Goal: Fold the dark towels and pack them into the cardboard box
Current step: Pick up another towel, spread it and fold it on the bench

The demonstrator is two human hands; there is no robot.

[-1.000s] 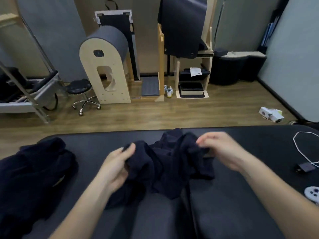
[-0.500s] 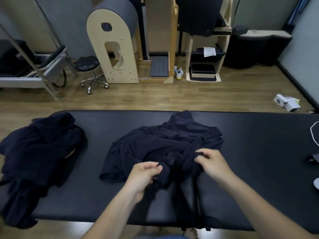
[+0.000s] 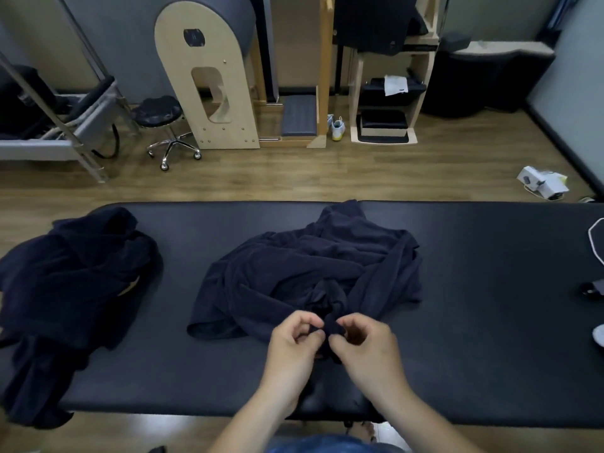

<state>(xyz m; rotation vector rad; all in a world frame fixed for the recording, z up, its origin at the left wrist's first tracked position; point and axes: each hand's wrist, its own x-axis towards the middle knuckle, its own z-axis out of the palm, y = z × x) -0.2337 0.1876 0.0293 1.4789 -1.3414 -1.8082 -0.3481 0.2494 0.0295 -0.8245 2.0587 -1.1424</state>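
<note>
A crumpled dark navy towel (image 3: pixel 310 273) lies in the middle of the black padded table (image 3: pixel 490 322). My left hand (image 3: pixel 294 348) and my right hand (image 3: pixel 366 348) sit close together at its near edge, each pinching a bunched bit of the cloth between thumb and fingers. A heap of more dark towels (image 3: pixel 65 289) covers the table's left end and hangs over its edge. Under that heap a sliver of tan shows; I cannot tell what it is. No cardboard box is plainly in view.
A white cable (image 3: pixel 593 243) and small devices lie at the table's right end. Beyond the table are a wooden floor, a wheeled stool (image 3: pixel 163 122), a wooden arched barrel (image 3: pixel 209 76), shelving and a small white box (image 3: pixel 542 183) on the floor.
My hands came down from holding the towel up and drew together at its near edge. The towel now lies spread on the table. The view tilted down.
</note>
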